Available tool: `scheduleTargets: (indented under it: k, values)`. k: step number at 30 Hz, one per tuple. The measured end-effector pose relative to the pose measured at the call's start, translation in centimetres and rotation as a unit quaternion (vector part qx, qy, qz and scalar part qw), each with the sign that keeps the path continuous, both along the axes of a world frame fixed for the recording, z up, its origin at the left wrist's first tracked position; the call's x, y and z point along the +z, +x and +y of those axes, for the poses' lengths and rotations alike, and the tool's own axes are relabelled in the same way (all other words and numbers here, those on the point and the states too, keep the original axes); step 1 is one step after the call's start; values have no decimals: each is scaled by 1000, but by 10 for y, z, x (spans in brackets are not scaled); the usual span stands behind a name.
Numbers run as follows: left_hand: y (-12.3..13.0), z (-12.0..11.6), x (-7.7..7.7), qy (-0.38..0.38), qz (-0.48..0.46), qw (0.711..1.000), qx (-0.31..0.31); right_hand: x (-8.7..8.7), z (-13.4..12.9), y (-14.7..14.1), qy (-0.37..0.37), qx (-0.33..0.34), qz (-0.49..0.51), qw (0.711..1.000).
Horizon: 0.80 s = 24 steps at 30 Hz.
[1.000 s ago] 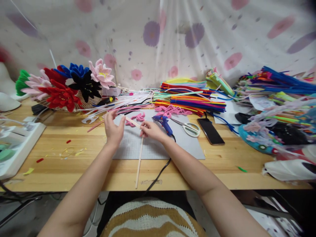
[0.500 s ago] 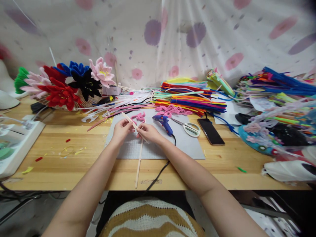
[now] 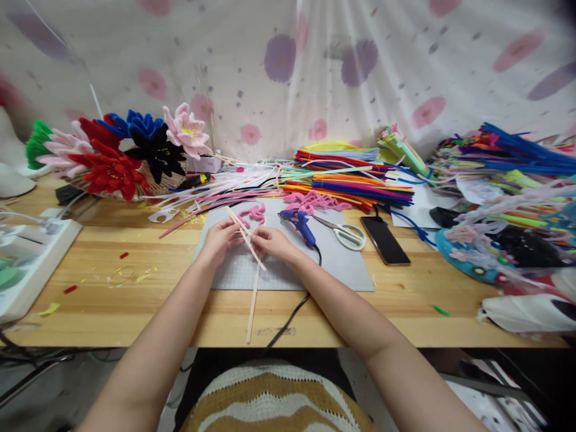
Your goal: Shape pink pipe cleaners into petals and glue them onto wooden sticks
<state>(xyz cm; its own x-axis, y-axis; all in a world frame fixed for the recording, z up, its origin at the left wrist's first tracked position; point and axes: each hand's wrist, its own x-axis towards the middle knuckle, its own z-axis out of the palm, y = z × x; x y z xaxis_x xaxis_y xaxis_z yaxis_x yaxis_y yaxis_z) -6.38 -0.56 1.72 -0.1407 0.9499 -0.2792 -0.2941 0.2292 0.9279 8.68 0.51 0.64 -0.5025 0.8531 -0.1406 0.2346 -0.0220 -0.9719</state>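
Note:
Over the grey mat [image 3: 234,270], my left hand [image 3: 221,241] and my right hand [image 3: 271,243] are close together, fingers closed on pale thin strips [image 3: 246,237] that slant down to the right between them. Another pale strip [image 3: 252,306] lies below, running past the mat toward the table's front edge. Pink fuzzy pieces [image 3: 255,213] rest just beyond my fingers. To the right of my right hand are a blue glue gun [image 3: 302,228] and white-handled scissors [image 3: 350,237].
Bundles of coloured pipe cleaners [image 3: 351,180] line the back. Fuzzy flowers [image 3: 117,174] stand at the back left, a power strip [image 3: 40,258] at the left edge. A phone [image 3: 386,240] lies right of the mat; a black cord [image 3: 292,315] crosses the front edge.
The strips between my hands have turned and now show more of their length, with the lower end further down. My left hand has shifted slightly left, away from my right hand.

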Motion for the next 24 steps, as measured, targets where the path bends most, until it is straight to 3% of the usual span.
scheduleTargets:
  k: [5,12,24]
  values:
    - [0,0,0,3,-23,1000,4,5,-2,0,-33,39,18,999]
    - [5,-1,5,-1,-7,1000,-7,-5,3,2,-64,83,23,994]
    - [6,0,9,-31,94,995,-2,9,4,19,-38,18,17,999]
